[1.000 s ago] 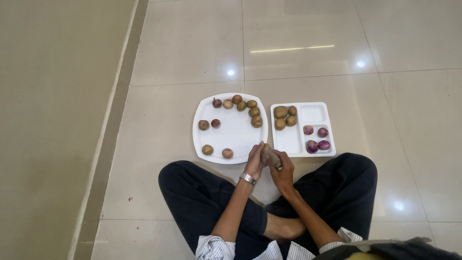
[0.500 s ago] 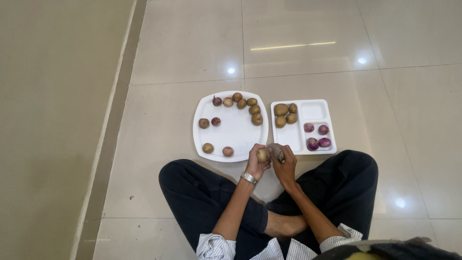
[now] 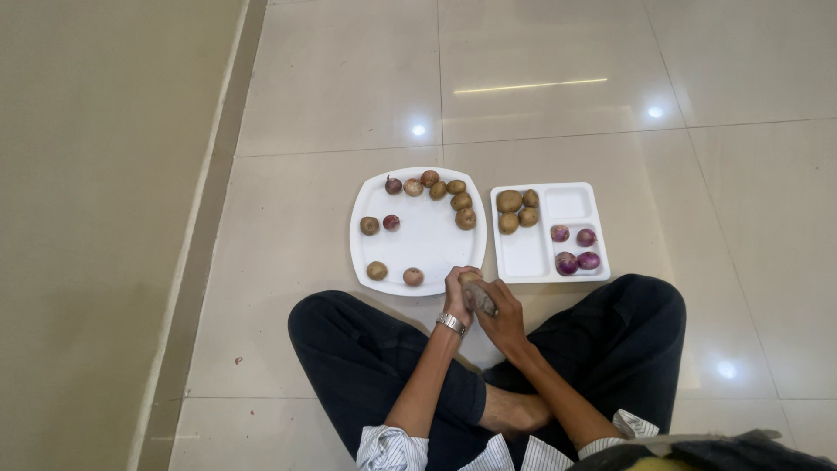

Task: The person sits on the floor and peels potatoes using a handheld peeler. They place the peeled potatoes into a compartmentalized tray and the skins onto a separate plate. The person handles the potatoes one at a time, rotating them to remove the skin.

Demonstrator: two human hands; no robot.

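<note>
A: What is being worked at lower centre of the frame?

B: A small potato [image 3: 469, 278] is gripped by the curled fingers of the left hand [image 3: 457, 296], just below the square white plate [image 3: 417, 234]. A greyish cloth [image 3: 480, 299] is pinched against it by the right hand [image 3: 497, 311].

A: The step?

B: Wiping, judged midway; turning the potato is called for.

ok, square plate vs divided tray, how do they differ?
The square plate is one open surface; the divided tray has separate compartments. The plate's potatoes and onions sit mixed around its rim, while the tray keeps potatoes and purple onions in separate compartments. The plate looks larger. Both are white and lie on the tiled floor.
</note>
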